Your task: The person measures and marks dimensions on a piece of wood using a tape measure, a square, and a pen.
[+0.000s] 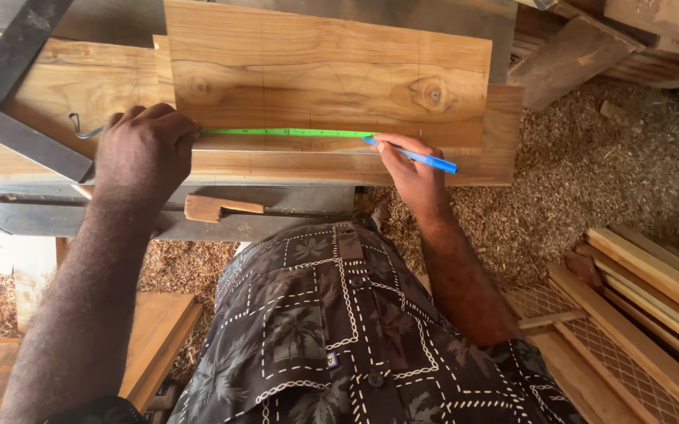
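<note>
A wide wooden board [323, 71] with two knots lies across thicker planks [56, 86] on a workbench. A green tape measure strip [284, 132] is stretched along the board's near edge. My left hand [143, 153] presses down on the tape's left end, fingers closed over it. My right hand [410, 169] grips a blue pen [422, 158] with its tip touching the board at the tape's right end.
A dark metal square [9, 102] rests on the planks at the left. A small wooden block [214, 208] sits on the bench's front ledge. Sawdust [583, 173] covers the floor. Wooden slats and a mesh frame [630, 314] lie at the right; wood offcuts [159, 330] at the lower left.
</note>
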